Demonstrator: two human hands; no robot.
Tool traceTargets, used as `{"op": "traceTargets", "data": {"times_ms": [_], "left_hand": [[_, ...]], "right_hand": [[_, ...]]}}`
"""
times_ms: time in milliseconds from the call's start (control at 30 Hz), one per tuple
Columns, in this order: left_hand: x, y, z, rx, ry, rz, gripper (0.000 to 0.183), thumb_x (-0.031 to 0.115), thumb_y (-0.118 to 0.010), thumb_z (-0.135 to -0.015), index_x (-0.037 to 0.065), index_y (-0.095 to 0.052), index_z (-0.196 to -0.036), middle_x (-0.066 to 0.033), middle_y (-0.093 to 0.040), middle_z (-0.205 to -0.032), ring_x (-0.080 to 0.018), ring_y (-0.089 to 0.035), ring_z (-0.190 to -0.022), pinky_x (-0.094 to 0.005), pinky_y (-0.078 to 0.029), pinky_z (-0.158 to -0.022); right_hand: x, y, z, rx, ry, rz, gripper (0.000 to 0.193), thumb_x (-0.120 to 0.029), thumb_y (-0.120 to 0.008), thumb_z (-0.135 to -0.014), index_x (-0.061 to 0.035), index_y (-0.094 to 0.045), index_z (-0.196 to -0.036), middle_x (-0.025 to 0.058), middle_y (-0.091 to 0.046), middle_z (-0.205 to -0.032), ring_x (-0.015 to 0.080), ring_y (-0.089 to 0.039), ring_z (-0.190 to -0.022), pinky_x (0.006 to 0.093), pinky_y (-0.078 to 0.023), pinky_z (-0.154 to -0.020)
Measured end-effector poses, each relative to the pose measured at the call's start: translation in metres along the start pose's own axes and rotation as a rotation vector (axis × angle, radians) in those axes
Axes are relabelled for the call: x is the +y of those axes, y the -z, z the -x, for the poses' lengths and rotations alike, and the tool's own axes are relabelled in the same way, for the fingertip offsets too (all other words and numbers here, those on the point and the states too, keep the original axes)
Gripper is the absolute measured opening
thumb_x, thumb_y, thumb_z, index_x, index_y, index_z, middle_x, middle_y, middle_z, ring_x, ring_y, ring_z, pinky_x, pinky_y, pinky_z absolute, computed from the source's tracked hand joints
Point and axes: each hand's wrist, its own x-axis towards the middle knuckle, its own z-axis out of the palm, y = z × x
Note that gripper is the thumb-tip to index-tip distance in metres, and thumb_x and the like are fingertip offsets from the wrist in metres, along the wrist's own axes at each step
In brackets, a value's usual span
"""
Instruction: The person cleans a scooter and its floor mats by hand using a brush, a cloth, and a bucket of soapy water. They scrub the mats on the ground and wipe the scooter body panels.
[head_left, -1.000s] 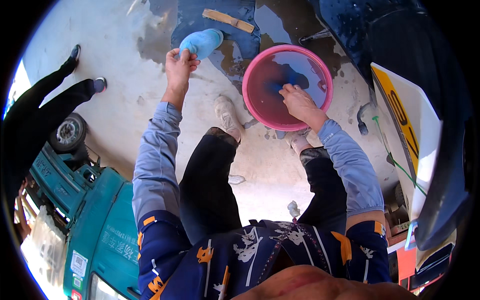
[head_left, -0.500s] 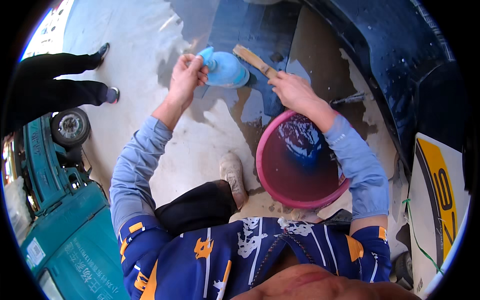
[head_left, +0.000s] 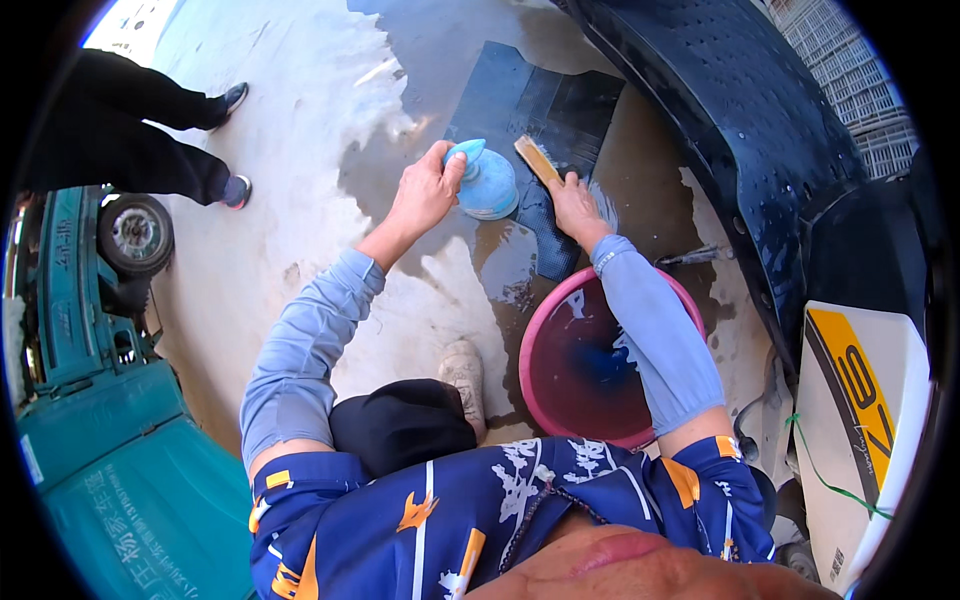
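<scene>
My left hand (head_left: 426, 190) is closed on the pointed top of a light blue bottle (head_left: 490, 190), held over the wet ground; its round body points away to the right. In my right hand (head_left: 577, 210) is a wooden-backed scrubbing brush (head_left: 538, 160), gripped by its near end, with pale bristles along its edge. Beneath both hands lies a dark, ribbed floor mat (head_left: 493, 90), wet and flat on the ground. A pink basin (head_left: 527, 345) of dark, murky water stands close below my right forearm, which passes over it.
A large dark, wet panel (head_left: 745, 130) curves along the right, with a white and yellow panel (head_left: 845, 400) nearer me. At left stands a teal vehicle (head_left: 110, 470) with a wheel (head_left: 136, 235). Another person's legs (head_left: 150, 130) are at upper left. Puddles wet the concrete.
The view has shifted, so the mat and basin sit differently in it. The bottle now appears more end-on and the brush steeper. Both hands keep their holds.
</scene>
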Motion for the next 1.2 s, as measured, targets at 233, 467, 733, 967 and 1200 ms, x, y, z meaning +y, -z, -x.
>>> {"op": "traceTargets", "data": {"times_ms": [233, 467, 733, 967, 1200], "left_hand": [[-0.014, -0.009, 0.008, 0.293, -0.454, -0.28, 0.03, 0.018, -0.068, -0.088, 0.009, -0.064, -0.117, -0.0098, -0.062, -0.095, -0.0275, -0.062, -0.084, -0.0376, -0.051, -0.075], [-0.011, -0.014, -0.007, 0.337, -0.725, -0.258, 0.029, 0.008, -0.077, -0.078, 0.009, -0.072, -0.106, -0.0064, -0.067, -0.103, -0.0278, -0.063, -0.094, -0.0376, -0.053, -0.083], [-0.019, -0.027, -0.013, 0.343, -0.745, -0.172, 0.032, 0.004, -0.078, -0.077, 0.01, -0.074, -0.108, -0.0073, -0.069, -0.107, -0.0261, -0.066, -0.098, -0.0356, -0.054, -0.083], [-0.021, -0.04, -0.02, 0.352, -0.767, -0.085, 0.032, 0.002, -0.078, -0.079, 0.011, -0.074, -0.11, -0.0076, -0.069, -0.109, -0.0243, -0.066, -0.097, -0.0339, -0.055, -0.079], [-0.034, -0.03, -0.025, 0.361, -0.849, -0.13, 0.028, 0.007, -0.076, -0.081, 0.011, -0.073, -0.109, -0.0066, -0.069, -0.106, -0.025, -0.065, -0.095, -0.0342, -0.053, -0.081]], "right_hand": [[0.02, 0.077, 0.044, 0.068, -0.166, -0.583, 0.064, -0.021, -0.066, -0.085, -0.0032, -0.04, -0.141, 0.0195, -0.062, -0.097, 0.0314, -0.068, -0.09, 0.0439, -0.056, -0.083], [-0.02, 0.12, 0.115, -0.376, -0.119, -1.835, 0.046, -0.02, -0.035, -0.108, -0.0032, -0.032, -0.151, 0.0158, -0.064, -0.103, 0.0143, -0.061, -0.071, 0.0277, -0.055, -0.058], [-0.011, 0.148, 0.119, -0.455, -0.222, -1.847, 0.042, -0.023, -0.037, -0.108, -0.0048, -0.037, -0.146, 0.0176, -0.064, -0.103, 0.0132, -0.056, -0.066, 0.0236, -0.047, -0.049], [-0.008, 0.174, 0.132, -0.346, -0.326, -1.837, 0.042, -0.023, -0.039, -0.108, -0.0033, -0.036, -0.144, 0.0171, -0.064, -0.1, 0.0124, -0.054, -0.064, 0.0234, -0.046, -0.047], [0.029, 0.173, 0.234, -0.117, -0.07, -0.486, 0.05, -0.028, -0.056, -0.1, -0.0066, -0.047, -0.144, 0.0161, -0.065, -0.12, 0.0319, -0.066, -0.103, 0.0393, -0.052, -0.09]]}}
